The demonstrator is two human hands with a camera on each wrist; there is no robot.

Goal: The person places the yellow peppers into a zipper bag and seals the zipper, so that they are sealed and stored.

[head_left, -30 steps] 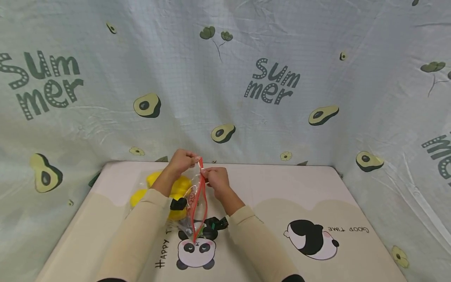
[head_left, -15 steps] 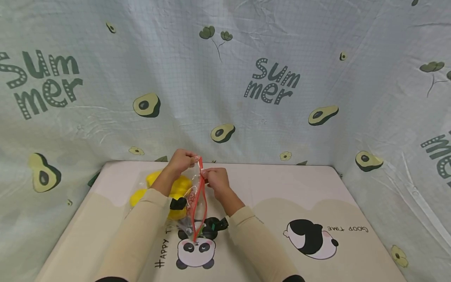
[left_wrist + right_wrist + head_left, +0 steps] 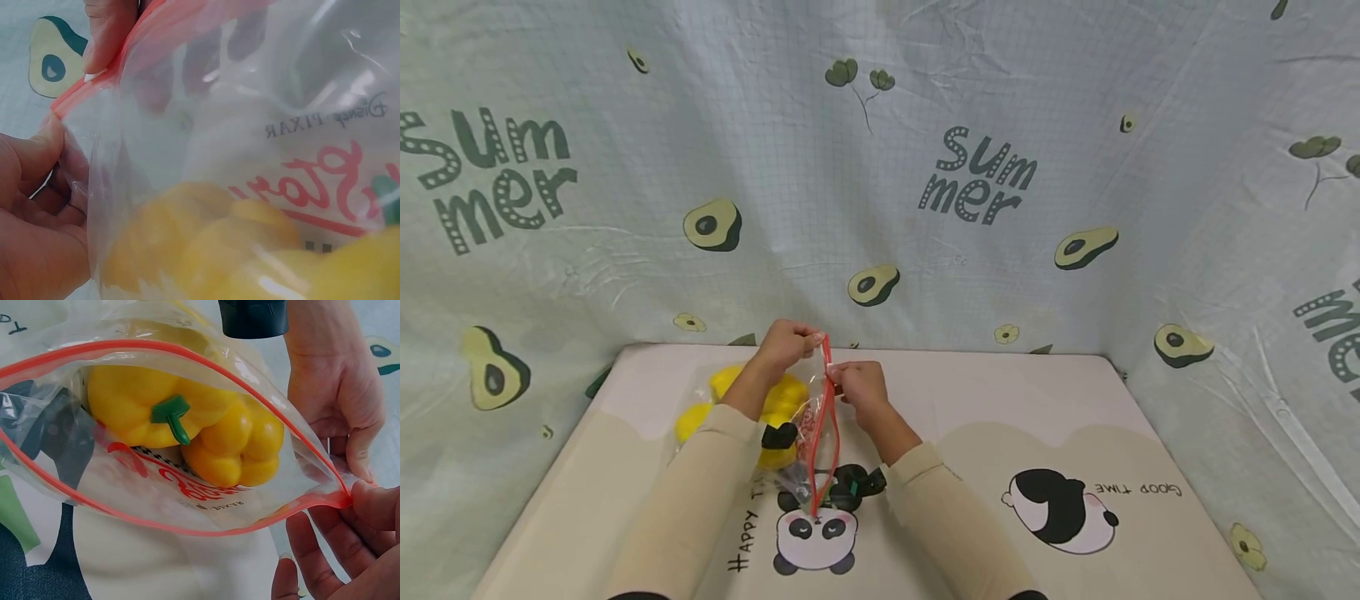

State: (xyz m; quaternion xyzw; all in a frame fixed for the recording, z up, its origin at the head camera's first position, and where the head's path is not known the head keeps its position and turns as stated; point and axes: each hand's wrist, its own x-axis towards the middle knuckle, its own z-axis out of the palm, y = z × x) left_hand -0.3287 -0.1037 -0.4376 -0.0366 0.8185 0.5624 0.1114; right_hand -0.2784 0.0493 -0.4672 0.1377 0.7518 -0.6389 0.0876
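A clear plastic zip bag [image 3: 806, 433] with a red seal [image 3: 187, 530] stands between both hands, its opening facing the wearer. Yellow bell peppers [image 3: 237, 444] lie inside it, one with a green stem [image 3: 172, 415]. My left hand [image 3: 786, 343] pinches the far end of the seal between thumb and finger. Just nearer along the same strip, my right hand [image 3: 861, 387] pinches the seal at a small white slider [image 3: 95, 76]. From there toward the wearer the two red strips part, and the mouth gapes wide. Red lettering [image 3: 319, 181] marks the bag's wall.
The pale table [image 3: 970, 392] carries printed panda [image 3: 817, 540] and dog [image 3: 1063, 510] pictures. Behind it hangs a curtain [image 3: 880, 183] with avocado prints. Black wrist camera mounts [image 3: 780, 435] sit close to the bag on both sides.
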